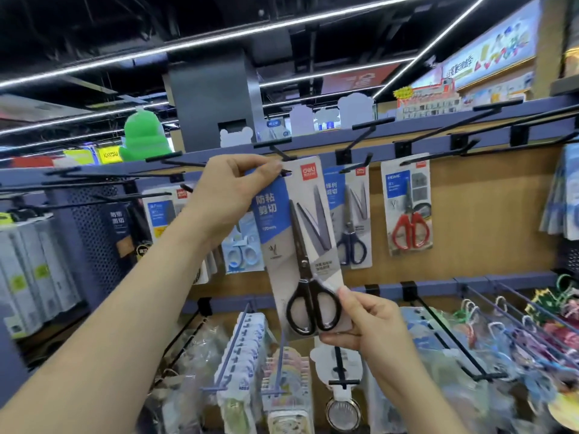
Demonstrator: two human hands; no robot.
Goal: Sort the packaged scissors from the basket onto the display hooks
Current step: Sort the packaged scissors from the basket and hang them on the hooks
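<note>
Fingertips (271, 169) of the left hand (230, 189) pinch the top-left corner of the black-handled scissors pack (300, 245), right beside its hang slot. Thumb and fingers of the right hand (369, 327) clamp the pack's bottom-right corner, next to the handles, so the pack is held upright with a slight tilt. The black hook (283, 155) sits just above the pack's slot; can't tell if the slot is on the tip yet, so I'd call this one mid-hang, not done. A blue-handled pack (352, 220) hangs just right of the held pack, partly behind it, and a red-handled pack (407, 208) hangs further right. More scissor packs (163, 211) hang to the left of it, behind the left wrist. Bare hooks (369, 128) stick out above and to the right of the pack, so there's room for more. Basket is not in view, so the remaining count is unknown. My read: somewhere mid-task.
</note>
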